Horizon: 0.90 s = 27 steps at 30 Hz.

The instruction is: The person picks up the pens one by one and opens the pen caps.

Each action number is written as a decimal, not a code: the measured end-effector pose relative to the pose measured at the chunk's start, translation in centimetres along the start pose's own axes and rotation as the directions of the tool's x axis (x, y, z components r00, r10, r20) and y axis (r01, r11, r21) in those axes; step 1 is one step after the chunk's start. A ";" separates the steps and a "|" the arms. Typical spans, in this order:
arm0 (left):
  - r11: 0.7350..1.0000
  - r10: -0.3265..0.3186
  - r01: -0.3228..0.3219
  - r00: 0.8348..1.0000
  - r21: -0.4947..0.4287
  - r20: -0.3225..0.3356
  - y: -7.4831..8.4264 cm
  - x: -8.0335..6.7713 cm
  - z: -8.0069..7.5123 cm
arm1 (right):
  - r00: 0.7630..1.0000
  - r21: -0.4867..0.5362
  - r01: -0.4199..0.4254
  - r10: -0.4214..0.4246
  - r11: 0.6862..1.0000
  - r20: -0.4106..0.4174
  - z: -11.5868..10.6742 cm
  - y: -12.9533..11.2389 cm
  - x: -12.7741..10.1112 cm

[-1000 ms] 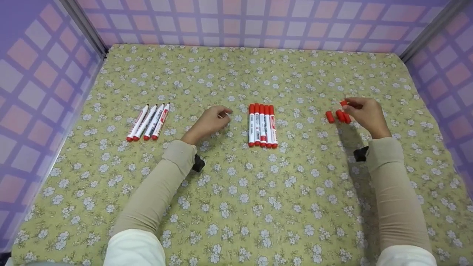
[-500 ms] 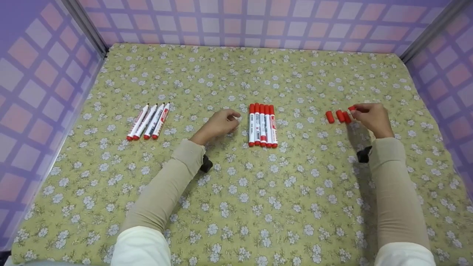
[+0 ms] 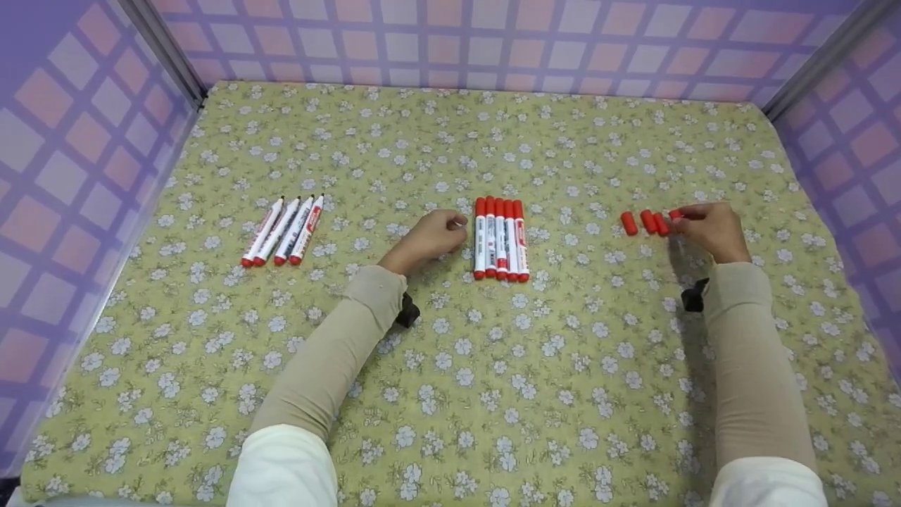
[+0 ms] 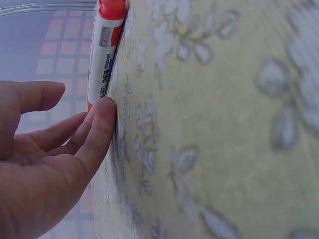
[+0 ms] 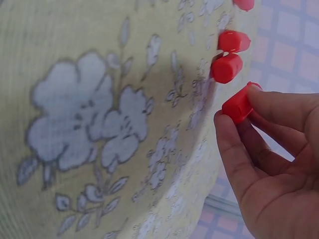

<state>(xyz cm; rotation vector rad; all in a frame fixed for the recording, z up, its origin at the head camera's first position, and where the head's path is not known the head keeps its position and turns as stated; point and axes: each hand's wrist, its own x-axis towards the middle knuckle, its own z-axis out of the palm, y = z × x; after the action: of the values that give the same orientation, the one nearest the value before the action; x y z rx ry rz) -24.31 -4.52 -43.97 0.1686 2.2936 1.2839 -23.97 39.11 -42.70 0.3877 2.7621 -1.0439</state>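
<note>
My right hand (image 3: pixel 716 229) pinches a red marker cap (image 5: pixel 238 105) between thumb and fingertips, just above the cloth. Three more red caps (image 3: pixel 628 223) lie to its left, two of them side by side. Near the table's middle, my left hand (image 3: pixel 433 238) holds nothing; thumb and fingers stand apart in the left wrist view. Its fingertips are close to the cloth beside a row of several capped red-and-white markers (image 3: pixel 500 243); whether they touch the nearest marker (image 4: pixel 106 42), I cannot tell.
Several uncapped white markers (image 3: pixel 281 232) lie in a slanted row at the left, dark tips pointing away. A yellow floral cloth (image 3: pixel 450 394) covers the table. Checked purple-and-pink panels (image 3: pixel 436 42) stand along the back and both sides.
The left hand has moved right, up to the row of capped markers. The right hand has shifted slightly right and lowered its cap to beside the other caps.
</note>
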 end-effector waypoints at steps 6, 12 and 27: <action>0.999 0.016 -0.017 1.000 -0.051 -0.012 0.2 0.6 0.4 | 0.998 0.009 -0.048 0.048 0.999 0.036 0.0 0.4 0.3; 0.999 -0.002 -0.001 0.998 -0.052 -0.055 0.6 1.3 0.8 | 0.999 -0.018 -0.019 0.020 1.000 0.043 0.1 0.8 0.2; 0.997 -0.065 0.068 0.993 0.027 -0.094 1.2 2.4 1.2 | 0.997 -0.028 -0.052 0.053 0.998 0.059 0.4 1.1 0.4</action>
<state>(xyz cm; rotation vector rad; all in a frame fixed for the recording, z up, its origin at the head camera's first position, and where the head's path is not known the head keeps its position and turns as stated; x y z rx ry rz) -25.96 -2.15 -44.36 0.0428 2.3773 1.2477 -24.05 39.70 -43.73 0.4161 2.6949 -0.9893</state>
